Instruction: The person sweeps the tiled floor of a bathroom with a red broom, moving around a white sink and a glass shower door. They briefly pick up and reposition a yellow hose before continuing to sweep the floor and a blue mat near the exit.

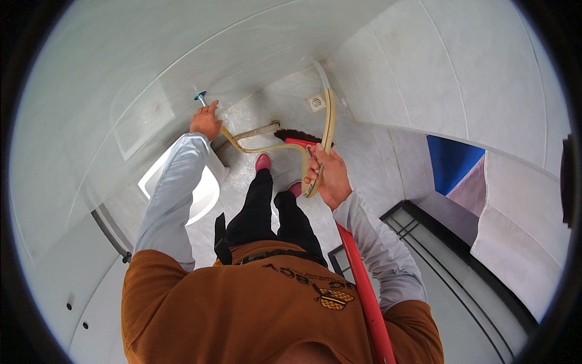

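Note:
My left hand (207, 120) is at the wall tap (200, 97), which has a blue top; its fingers lie about the tap body and partly hide it. From beneath that hand a yellowish hose (329, 118) runs across to my right hand (333, 176). My right hand grips the hose, which makes a tight bend below the fingers and rises toward the far wall, where its end part looks pale. A red broom (362, 279) leans along my right arm, its handle passing beside my body. Dark bristles touch the floor beyond my right hand.
A white basin (209, 193) stands at the left wall, partly behind my left arm. Its beige waste pipe (257, 131) leads to a floor drain. A square plate (316, 102) sits in the grey floor near the far wall. To the right are a dark-framed door (461, 255) and a blue panel (451, 161).

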Action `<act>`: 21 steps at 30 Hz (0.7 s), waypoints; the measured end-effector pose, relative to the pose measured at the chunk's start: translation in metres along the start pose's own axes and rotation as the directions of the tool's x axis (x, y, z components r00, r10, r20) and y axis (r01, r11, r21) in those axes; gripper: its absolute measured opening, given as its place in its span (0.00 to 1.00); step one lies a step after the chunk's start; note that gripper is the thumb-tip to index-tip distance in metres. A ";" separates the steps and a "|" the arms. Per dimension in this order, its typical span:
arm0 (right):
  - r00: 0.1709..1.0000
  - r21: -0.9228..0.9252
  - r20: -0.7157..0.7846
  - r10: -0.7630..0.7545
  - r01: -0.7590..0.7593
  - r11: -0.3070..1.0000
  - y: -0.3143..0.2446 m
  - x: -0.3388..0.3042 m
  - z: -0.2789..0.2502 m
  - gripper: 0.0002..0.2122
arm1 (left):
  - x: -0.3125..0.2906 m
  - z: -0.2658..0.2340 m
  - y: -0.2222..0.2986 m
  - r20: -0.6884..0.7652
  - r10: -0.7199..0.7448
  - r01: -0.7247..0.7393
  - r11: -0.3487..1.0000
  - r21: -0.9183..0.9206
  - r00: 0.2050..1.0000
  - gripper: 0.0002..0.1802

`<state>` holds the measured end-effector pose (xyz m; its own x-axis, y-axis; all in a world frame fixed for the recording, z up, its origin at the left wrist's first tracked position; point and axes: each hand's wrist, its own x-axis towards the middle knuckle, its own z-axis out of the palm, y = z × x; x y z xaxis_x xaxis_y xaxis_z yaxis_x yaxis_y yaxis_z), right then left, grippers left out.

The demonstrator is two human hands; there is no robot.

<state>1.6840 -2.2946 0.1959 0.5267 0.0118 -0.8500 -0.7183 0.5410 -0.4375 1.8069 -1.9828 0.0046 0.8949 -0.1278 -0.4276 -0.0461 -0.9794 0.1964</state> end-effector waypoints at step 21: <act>0.966 0.276 0.031 -0.258 0.240 0.931 -0.032 0.022 0.004 0.08 | -0.119 0.013 0.185 0.088 0.592 -0.267 0.485 -0.833 0.801 0.35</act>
<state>1.7201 -2.3084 0.1919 0.7080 -0.1019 -0.6988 -0.4166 0.7388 -0.5298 1.6861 -2.1509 0.0808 0.6503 -0.6962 -0.3038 0.1083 -0.3109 0.9443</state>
